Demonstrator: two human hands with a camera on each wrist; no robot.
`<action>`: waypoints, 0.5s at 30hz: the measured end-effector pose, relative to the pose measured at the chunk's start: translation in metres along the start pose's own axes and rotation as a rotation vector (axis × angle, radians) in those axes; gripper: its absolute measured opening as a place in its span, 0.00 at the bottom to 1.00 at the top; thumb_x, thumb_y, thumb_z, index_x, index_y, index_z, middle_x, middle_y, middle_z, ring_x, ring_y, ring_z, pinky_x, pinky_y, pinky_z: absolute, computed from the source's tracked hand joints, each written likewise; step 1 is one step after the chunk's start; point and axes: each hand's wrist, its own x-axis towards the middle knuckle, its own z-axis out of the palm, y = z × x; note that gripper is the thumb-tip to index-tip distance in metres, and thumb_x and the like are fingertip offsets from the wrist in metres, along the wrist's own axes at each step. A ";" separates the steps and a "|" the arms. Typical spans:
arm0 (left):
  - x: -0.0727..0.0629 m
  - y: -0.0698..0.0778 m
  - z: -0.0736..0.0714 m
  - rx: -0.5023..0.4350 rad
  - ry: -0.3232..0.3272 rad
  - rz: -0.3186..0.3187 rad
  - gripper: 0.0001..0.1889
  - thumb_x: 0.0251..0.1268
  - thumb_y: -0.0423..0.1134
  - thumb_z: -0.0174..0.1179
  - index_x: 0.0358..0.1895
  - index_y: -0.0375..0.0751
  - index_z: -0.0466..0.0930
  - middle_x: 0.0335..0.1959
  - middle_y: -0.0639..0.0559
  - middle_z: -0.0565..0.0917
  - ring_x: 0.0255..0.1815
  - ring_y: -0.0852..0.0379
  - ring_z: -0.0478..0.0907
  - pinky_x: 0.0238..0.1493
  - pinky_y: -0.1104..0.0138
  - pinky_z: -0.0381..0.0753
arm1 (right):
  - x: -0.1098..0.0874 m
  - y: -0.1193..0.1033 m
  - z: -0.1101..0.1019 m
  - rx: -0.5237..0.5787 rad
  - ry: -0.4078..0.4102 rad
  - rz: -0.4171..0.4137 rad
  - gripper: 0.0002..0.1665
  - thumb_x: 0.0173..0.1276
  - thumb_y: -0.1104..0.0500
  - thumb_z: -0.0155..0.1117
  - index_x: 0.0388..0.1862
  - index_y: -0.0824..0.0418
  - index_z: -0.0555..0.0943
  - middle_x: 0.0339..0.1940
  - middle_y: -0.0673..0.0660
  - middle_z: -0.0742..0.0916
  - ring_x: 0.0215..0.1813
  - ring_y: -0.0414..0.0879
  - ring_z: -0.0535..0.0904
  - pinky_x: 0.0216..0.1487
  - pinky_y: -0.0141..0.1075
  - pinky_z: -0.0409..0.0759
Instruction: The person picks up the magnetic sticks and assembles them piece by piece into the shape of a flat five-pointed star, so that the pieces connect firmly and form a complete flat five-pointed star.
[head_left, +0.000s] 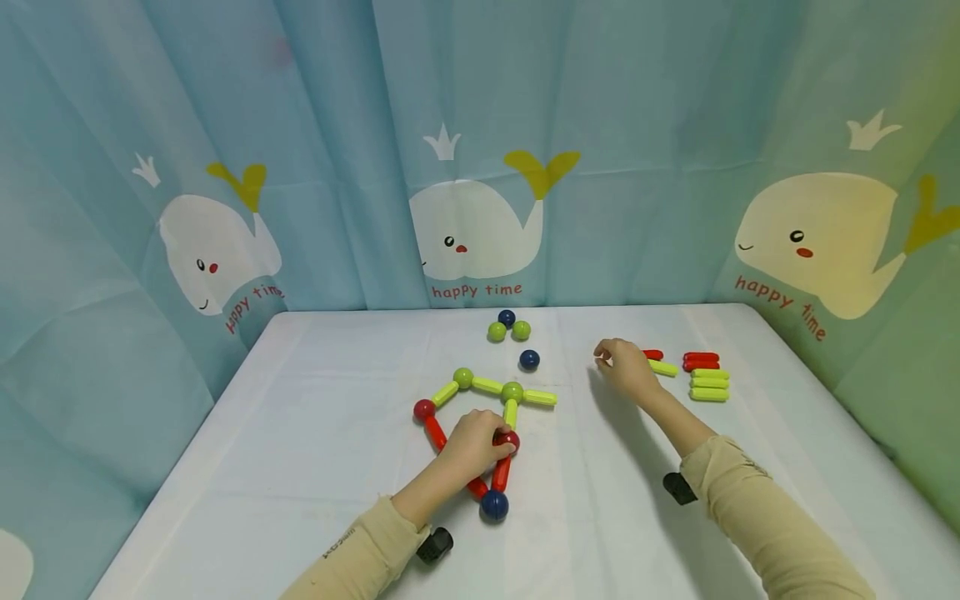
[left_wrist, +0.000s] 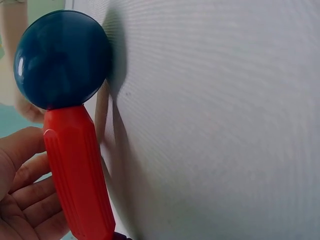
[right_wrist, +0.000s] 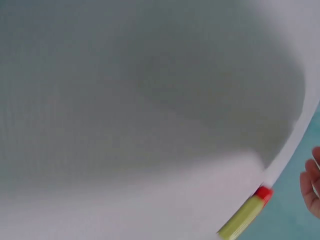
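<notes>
In the head view my left hand (head_left: 471, 446) pinches a red ball (head_left: 512, 441) between thumb and fingers. That ball belongs to a ring of joined balls and rods lying on the table. A red rod (head_left: 501, 475) runs from it to a dark blue ball (head_left: 494, 505), also large in the left wrist view. A green rod (head_left: 511, 414) links it to a green ball (head_left: 513, 392), from which another green rod (head_left: 540, 398) sticks out sideways. My right hand (head_left: 626, 367) hovers with loosely bent fingers, no object visible in it, beside a loose green rod (head_left: 663, 367) and a red rod (head_left: 653, 354).
Red rods (head_left: 701, 362) and several green rods (head_left: 709, 385) lie at the right. Toward the back edge sit two green balls (head_left: 497, 332) and a dark blue ball (head_left: 506, 318), with another blue ball (head_left: 529, 360) nearer. A whale-print curtain (head_left: 480, 100) surrounds the white table (head_left: 300, 433).
</notes>
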 end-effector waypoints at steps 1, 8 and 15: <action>0.000 0.000 0.000 0.000 0.001 0.000 0.12 0.55 0.39 0.68 0.41 0.38 0.86 0.37 0.50 0.86 0.38 0.55 0.79 0.44 0.65 0.77 | 0.000 0.005 -0.002 -0.007 0.018 0.010 0.06 0.60 0.71 0.59 0.36 0.73 0.80 0.34 0.70 0.83 0.38 0.62 0.79 0.42 0.53 0.76; -0.001 0.001 -0.001 0.000 0.018 0.023 0.11 0.55 0.39 0.67 0.40 0.38 0.86 0.37 0.49 0.86 0.40 0.53 0.79 0.44 0.64 0.76 | -0.002 0.030 -0.015 -0.081 0.106 0.092 0.09 0.58 0.71 0.58 0.38 0.75 0.79 0.35 0.73 0.82 0.37 0.67 0.76 0.38 0.57 0.75; -0.002 0.002 -0.003 0.015 0.018 0.025 0.10 0.56 0.40 0.67 0.39 0.38 0.86 0.36 0.49 0.86 0.39 0.53 0.79 0.44 0.65 0.76 | -0.003 0.043 -0.017 -0.121 0.016 0.209 0.19 0.61 0.64 0.58 0.48 0.76 0.74 0.45 0.79 0.76 0.43 0.75 0.73 0.42 0.63 0.72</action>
